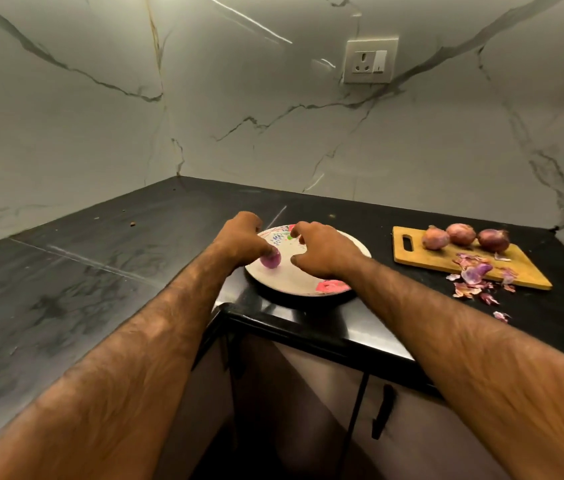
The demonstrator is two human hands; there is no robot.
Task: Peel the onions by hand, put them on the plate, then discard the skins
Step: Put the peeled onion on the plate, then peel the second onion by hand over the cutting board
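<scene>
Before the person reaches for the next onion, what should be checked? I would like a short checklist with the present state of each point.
1. Peeled onion rests on the plate: ok.
2. Left hand is off it: not ok, the fingers grip it.
3. Right hand is free: ok, it holds nothing.
4. Unpeeled onions wait on the cutting board: ok, three.
5. Skins discarded: not ok, they lie on cutting board and countertop.
6. Bin for skins: cannot tell, none in view.
</scene>
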